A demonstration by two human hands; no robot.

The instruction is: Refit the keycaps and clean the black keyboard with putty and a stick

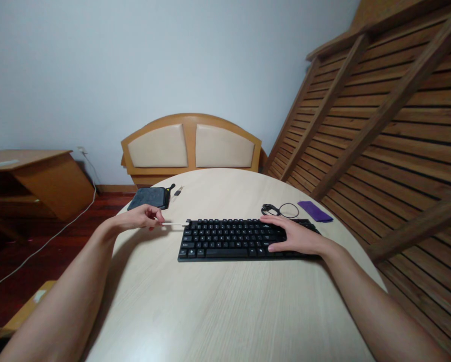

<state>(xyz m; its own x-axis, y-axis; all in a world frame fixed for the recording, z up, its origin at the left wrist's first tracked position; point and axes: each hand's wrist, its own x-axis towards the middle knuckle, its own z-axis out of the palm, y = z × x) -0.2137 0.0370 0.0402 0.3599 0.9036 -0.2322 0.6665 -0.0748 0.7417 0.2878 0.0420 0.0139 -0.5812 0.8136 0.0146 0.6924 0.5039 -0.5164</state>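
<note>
Left hand (145,217) pinches a slim white stick (175,224); right hand (296,236) lies spread over a rectangular black keyboard (221,239) on a wood-grained bench (225,306).

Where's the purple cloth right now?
In the head view, the purple cloth lies on the right side of the table, just right of the looped black cable and beyond the right end of the keyboard.

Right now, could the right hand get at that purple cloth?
Probably yes: the purple cloth lies beyond the right hand, nothing on top of it. The hand rests on the black keyboard, and the black cable lies left of the cloth.
</note>
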